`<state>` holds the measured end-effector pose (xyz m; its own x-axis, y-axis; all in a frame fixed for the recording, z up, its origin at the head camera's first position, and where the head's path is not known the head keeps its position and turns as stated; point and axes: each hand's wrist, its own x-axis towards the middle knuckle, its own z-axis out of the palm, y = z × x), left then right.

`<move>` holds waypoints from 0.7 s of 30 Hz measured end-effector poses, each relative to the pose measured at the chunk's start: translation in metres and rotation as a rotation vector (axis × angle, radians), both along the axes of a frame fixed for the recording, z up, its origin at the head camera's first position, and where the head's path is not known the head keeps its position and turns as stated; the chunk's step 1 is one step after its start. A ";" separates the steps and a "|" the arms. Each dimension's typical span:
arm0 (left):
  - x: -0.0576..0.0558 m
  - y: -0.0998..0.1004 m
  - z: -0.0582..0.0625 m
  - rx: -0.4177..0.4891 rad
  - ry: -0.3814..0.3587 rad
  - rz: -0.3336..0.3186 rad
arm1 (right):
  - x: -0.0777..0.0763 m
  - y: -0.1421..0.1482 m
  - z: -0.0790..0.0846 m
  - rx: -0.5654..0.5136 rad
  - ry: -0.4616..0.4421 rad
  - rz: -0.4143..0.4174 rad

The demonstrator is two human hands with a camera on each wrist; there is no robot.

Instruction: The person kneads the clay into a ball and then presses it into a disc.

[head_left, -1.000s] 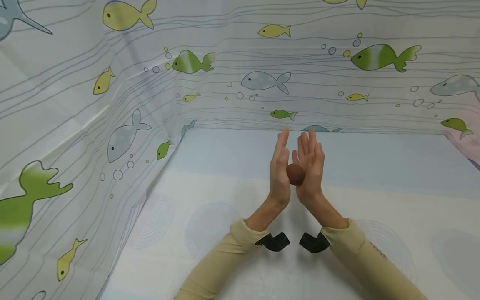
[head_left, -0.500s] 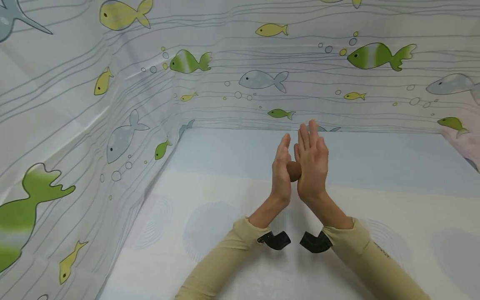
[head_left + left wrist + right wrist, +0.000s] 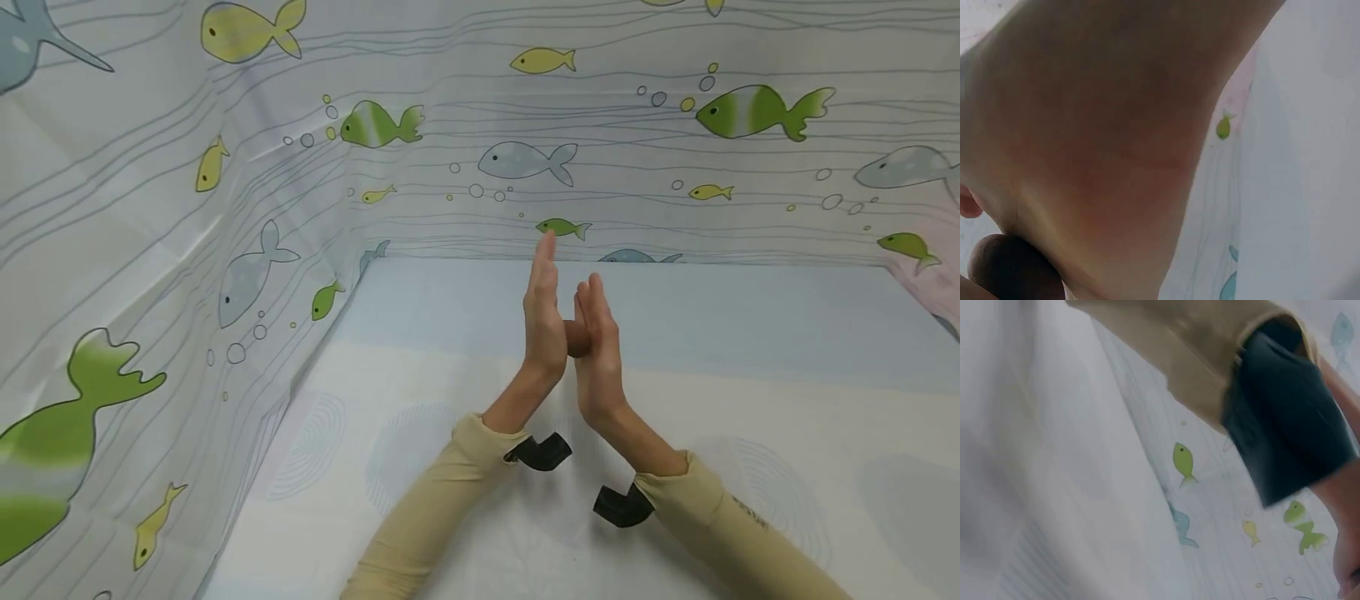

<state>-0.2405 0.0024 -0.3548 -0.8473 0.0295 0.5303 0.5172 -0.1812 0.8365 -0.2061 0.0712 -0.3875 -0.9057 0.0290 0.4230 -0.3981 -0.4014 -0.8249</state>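
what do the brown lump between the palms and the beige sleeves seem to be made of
The brown lump looks smooth and matte, without visible seams: perhaps clay or dough, though rubber or wood can't be ruled out. The beige sleeves look like matte fabric, likely knit, since they show soft creases and fine ribbing.

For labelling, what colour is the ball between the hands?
The ball is brown, clearest in the head view.

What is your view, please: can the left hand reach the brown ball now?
Likely yes: nothing shows between the left hand and the brown ball, which seem to touch; the right hand is opposite.
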 end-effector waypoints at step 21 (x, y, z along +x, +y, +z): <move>0.032 0.014 -0.028 -0.077 0.018 -0.050 | -0.021 0.018 0.022 -0.116 -0.049 -0.016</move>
<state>-0.2090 0.0167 -0.3823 -0.8340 0.1128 0.5401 0.5243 -0.1425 0.8395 -0.2275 0.0896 -0.3659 -0.9241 0.0896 0.3714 -0.3656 -0.4893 -0.7918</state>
